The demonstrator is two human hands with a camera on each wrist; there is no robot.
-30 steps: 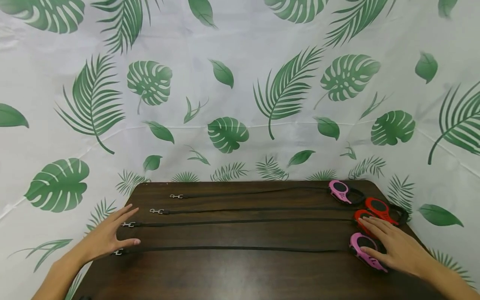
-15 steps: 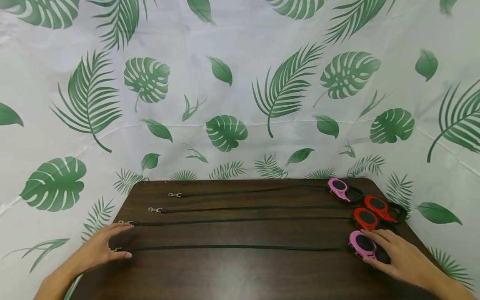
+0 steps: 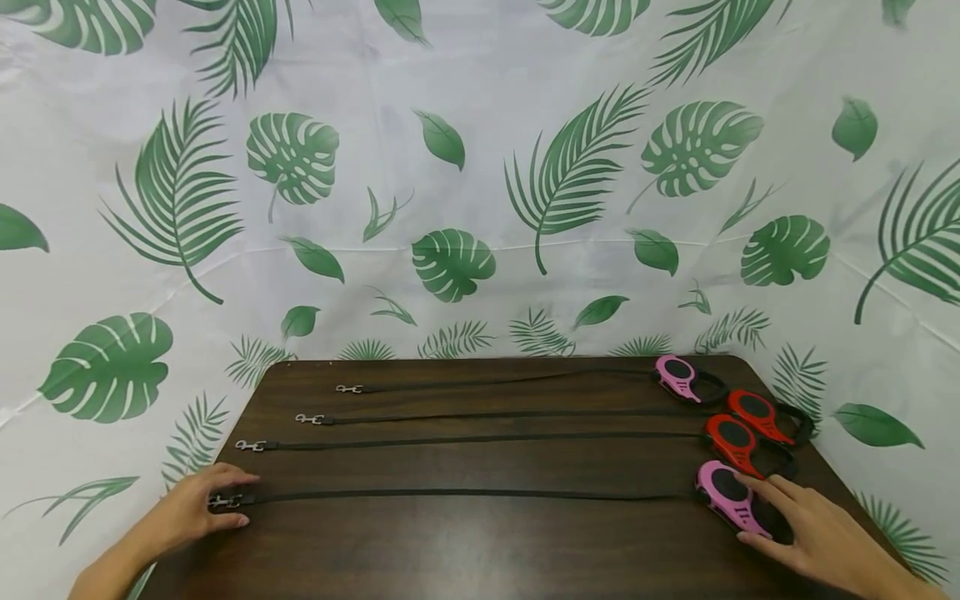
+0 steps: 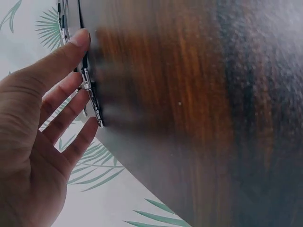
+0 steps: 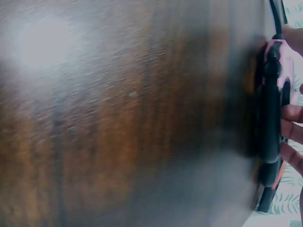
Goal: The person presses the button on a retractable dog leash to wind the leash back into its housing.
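Note:
Four retractable leashes lie side by side on a dark wooden table [image 3: 480,550], straps stretched out to the left. My left hand [image 3: 197,512] is at the metal clip [image 3: 225,501] of the nearest strap [image 3: 465,495]. In the left wrist view my left hand [image 4: 38,142] has nearly straight fingers touching the clip [image 4: 92,101], with the thumb on the strap. My right hand [image 3: 813,533] grips the nearest pink leash handle [image 3: 731,498], index finger across its top and thumb at its near side. In the blurred right wrist view, fingertips [image 5: 293,113] curl onto that handle [image 5: 279,52].
Behind the near leash lie two red handles [image 3: 735,442] [image 3: 757,414] and a second pink handle [image 3: 677,377] at the right, with their clips [image 3: 250,446] [image 3: 310,419] [image 3: 349,389] at the left. A leaf-print cloth [image 3: 480,208] hangs behind and around the table.
My left hand has slid back from the third strap's clip to the nearest clip. My right hand has drawn off the red handle and settled on the near pink one.

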